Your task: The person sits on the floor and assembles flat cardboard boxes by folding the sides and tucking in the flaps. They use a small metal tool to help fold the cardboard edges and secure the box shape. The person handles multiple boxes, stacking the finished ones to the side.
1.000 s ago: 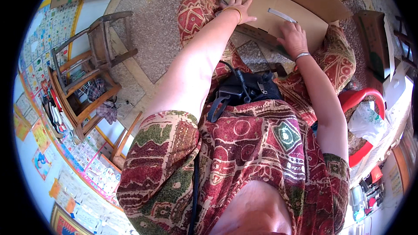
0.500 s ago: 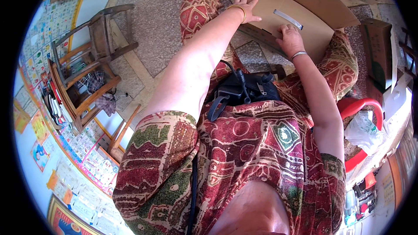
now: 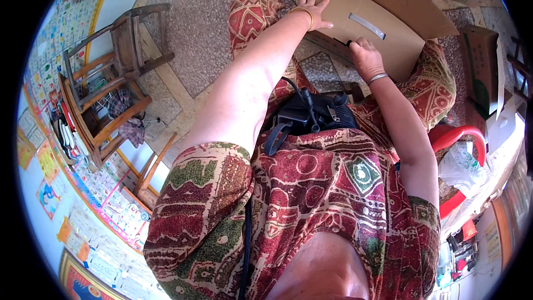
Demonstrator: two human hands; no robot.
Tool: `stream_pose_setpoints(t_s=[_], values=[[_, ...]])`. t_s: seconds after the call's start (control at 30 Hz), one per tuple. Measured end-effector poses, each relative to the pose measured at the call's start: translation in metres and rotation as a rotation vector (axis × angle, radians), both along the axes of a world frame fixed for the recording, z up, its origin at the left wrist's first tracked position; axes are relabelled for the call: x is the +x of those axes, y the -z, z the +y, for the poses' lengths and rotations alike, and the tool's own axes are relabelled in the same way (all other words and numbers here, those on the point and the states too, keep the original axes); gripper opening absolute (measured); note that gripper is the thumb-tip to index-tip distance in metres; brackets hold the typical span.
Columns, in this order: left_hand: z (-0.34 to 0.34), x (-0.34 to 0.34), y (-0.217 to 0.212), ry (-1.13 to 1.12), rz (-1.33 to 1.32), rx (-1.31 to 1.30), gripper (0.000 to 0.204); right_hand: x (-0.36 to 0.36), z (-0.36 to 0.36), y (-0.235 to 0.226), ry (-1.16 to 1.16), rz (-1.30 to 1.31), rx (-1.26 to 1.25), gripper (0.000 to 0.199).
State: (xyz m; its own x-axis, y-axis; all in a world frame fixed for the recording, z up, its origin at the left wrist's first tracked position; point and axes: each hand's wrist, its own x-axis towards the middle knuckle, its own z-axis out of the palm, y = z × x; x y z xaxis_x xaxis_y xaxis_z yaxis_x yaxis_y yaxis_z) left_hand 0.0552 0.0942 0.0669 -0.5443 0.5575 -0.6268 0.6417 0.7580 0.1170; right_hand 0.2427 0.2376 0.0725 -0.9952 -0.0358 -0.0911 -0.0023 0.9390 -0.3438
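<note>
Head view shows a person sitting and looking down at their lap. Near the top of the frame, a bit right of the middle, lies a flat brown box (image 3: 383, 19) with a long slot in it. It rests across the person's knees.

At the top middle, the left hand (image 3: 312, 10) lies flat on the near left edge of the box. Its fingers are spread out and it grips nothing. A thin gold bangle (image 3: 304, 14) sits on that wrist.

A little lower and to the right, the right hand (image 3: 365, 55) presses on the near edge of the box. Its fingers are curled in close together. I cannot tell if they pinch the edge. A silver bangle (image 3: 377, 78) is on that wrist.

A black pack (image 3: 311, 116) with straps sits on the person's front in the middle of the frame. Wooden chairs (image 3: 116, 83) stand at the left on a speckled floor (image 3: 194, 33). A red chair (image 3: 461, 139) peeks out at the right, and another box (image 3: 483, 66) stands at the upper right.
</note>
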Motion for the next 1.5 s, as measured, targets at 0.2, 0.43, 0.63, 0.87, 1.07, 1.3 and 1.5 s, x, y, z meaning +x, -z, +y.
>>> stream_pose_setpoints(t_s=[0.2,0.43,0.63,0.87,1.07,1.3,1.5], values=[[-0.006,0.008,0.0,-0.04,-0.034,0.019,0.091,0.005,-0.008,0.008,-0.074,0.022,-0.009,0.014],[-0.023,0.018,0.013,-0.055,0.041,0.06,0.092,0.002,-0.009,0.009,-0.156,-0.18,-0.04,0.012],[-0.025,0.015,0.015,-0.098,-0.013,0.036,0.094,-0.024,0.033,-0.082,0.072,0.159,-0.145,0.013],[-0.025,0.013,0.017,-0.071,-0.013,0.016,0.094,-0.086,0.122,-0.114,0.281,-0.188,0.144,0.027],[-0.035,0.025,0.036,-0.019,0.036,-0.024,0.093,-0.034,0.089,-0.1,-0.056,-0.043,0.065,0.013],[-0.051,0.02,0.096,0.092,0.053,-0.003,0.088,0.012,0.024,-0.07,-0.142,-0.055,0.109,0.009],[-0.062,0.023,0.077,0.033,0.05,0.068,0.09,0.026,-0.005,-0.05,-0.151,-0.101,0.141,0.005]])
